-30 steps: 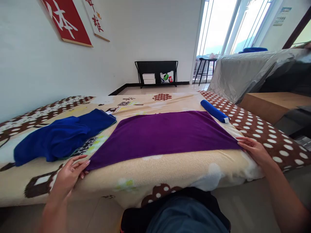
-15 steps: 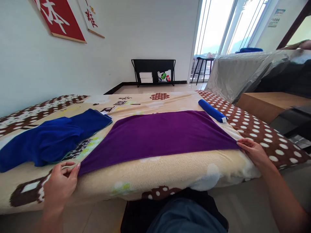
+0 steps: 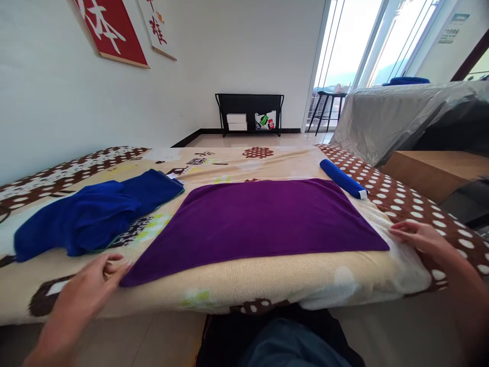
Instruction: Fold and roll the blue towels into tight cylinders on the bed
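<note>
A purple towel [image 3: 248,219] lies spread flat on the patterned blanket [image 3: 267,280] in front of me. My left hand [image 3: 89,283] is beside its near left corner, fingers loosely bent and apart, with nothing held. Whether the thumb tip still touches the towel's edge I cannot tell. Just off the near right corner hovers my right hand [image 3: 422,237], open, with a small gap to the cloth. A crumpled blue towel [image 3: 95,211] rests to the left. At the right, past the purple towel's far corner, is a rolled blue towel [image 3: 342,178] with a white tag.
Beyond the bed stands a black rack [image 3: 250,109] with white boxes and a bag on it. A dark stool [image 3: 326,109] is by the window. On the right are a plastic-covered piece of furniture [image 3: 385,112] and a cardboard box [image 3: 431,171].
Both hands have let go of the purple towel's near corners and moved outward. The towel now lies flat with its near edge lower. The view has shifted slightly.
</note>
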{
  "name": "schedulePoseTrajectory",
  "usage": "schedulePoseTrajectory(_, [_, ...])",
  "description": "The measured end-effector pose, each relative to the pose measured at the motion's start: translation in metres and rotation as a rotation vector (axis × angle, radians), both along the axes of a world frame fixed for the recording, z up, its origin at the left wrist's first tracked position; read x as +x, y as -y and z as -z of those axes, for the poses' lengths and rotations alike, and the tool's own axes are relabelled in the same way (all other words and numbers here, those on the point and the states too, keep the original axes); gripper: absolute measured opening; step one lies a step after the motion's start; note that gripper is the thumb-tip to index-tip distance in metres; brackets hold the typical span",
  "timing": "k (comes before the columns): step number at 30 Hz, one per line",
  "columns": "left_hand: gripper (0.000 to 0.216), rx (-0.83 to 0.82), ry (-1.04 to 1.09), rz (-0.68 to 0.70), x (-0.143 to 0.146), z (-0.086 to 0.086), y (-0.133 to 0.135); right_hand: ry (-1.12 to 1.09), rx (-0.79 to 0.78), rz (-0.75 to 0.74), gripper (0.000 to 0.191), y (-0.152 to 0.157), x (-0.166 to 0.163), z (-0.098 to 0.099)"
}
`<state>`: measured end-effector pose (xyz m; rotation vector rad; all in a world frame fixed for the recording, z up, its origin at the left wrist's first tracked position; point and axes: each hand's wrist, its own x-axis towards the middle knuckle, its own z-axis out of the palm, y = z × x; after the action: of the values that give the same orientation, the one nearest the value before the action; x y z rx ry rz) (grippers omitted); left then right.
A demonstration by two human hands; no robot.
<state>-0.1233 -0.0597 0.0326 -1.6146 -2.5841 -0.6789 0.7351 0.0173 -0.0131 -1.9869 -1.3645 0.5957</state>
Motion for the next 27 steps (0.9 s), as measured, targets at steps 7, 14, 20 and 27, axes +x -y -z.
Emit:
schedulePoseTrajectory(7, [0.036,-0.054,-0.142,0.305,0.044,-0.039,-0.179,0.455,0.141,-0.238,0.036,-0.166,-0.105,-0.041])
schedulePoseTrajectory(14, [0.047,-0.047,-0.155,0.206,0.057,0.006,-0.297,0.700,0.016,-0.296,0.043,-0.263,-0.145,-0.019])
schedulePoseTrajectory(20, [0.027,-0.088,-0.105,0.291,0.044,0.018,-0.324,0.849,-0.054,-0.328,0.040,-0.285,-0.131,-0.019])
schedulePoseTrajectory(27, [0.015,-0.119,0.069,0.343,0.035,0.007,-0.346,0.942,-0.053,-0.305,0.023,-0.293,-0.136,-0.031])
